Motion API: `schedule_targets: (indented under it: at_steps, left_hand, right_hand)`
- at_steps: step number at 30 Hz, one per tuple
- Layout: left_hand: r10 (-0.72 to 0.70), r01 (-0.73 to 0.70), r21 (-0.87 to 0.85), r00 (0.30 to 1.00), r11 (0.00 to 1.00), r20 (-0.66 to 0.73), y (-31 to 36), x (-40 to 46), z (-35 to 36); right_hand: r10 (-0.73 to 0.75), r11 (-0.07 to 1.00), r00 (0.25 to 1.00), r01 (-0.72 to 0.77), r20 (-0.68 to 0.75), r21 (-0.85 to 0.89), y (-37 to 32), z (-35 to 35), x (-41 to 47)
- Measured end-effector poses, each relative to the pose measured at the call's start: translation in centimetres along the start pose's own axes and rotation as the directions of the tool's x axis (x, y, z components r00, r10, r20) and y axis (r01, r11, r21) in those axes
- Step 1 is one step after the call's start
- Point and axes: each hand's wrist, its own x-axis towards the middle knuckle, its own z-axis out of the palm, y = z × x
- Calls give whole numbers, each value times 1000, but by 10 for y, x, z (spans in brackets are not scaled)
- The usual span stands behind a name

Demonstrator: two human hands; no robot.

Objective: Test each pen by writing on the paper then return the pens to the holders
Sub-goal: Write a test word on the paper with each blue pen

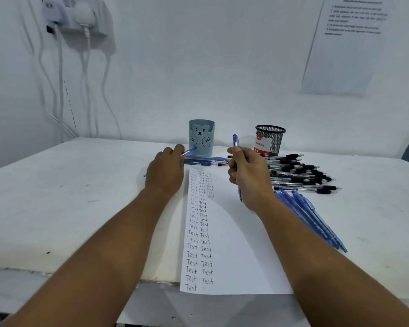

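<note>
A white paper (236,251) covered with columns of the word "Test" lies on the table in front of me. My right hand (248,175) grips a blue pen (235,140) upright above the paper's far right part. My left hand (167,169) rests left of the paper's far end and holds a second blue pen (190,151) by its tip end. Behind stand a light-blue bear holder (201,137) and a black mesh holder (269,140). Both holders show no pens above their rims.
A few blue pens (206,160) lie in front of the bear holder. Several black pens (298,173) lie in a heap right of my right hand, and several blue pens (314,220) lie beside my right forearm. A printed sheet (345,43) hangs on the wall; cables (85,79) hang at left.
</note>
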Motion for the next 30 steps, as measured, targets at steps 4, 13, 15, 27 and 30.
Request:
schedule_targets:
  at_steps: [4, 13, 15, 27, 30]
  left_hand:
    - [21, -22, -132, 1000, 991, -4, 2, -2, -2]
    - [124, -92, -289, 988, 953, 94, 9, -9, -11]
    - [151, -104, -306, 979, 946, 134, 11, -12, -12]
    - [206, -131, -368, 963, 920, 172, 14, -17, -15]
    - [210, -131, -378, 961, 917, 177, 13, -18, -15]
  right_hand:
    - [-2, 1000, 1000, 2, 5, 6, 1, -1, 1]
    - [-69, 984, 992, 50, -109, -171, -13, -8, 1]
    - [-144, 900, 981, 76, -127, -430, -26, -19, 5]
    - [136, 126, 991, -26, -8, -992, -65, -84, -2]
    - [147, 96, 989, -36, -22, -995, -62, -87, -6]
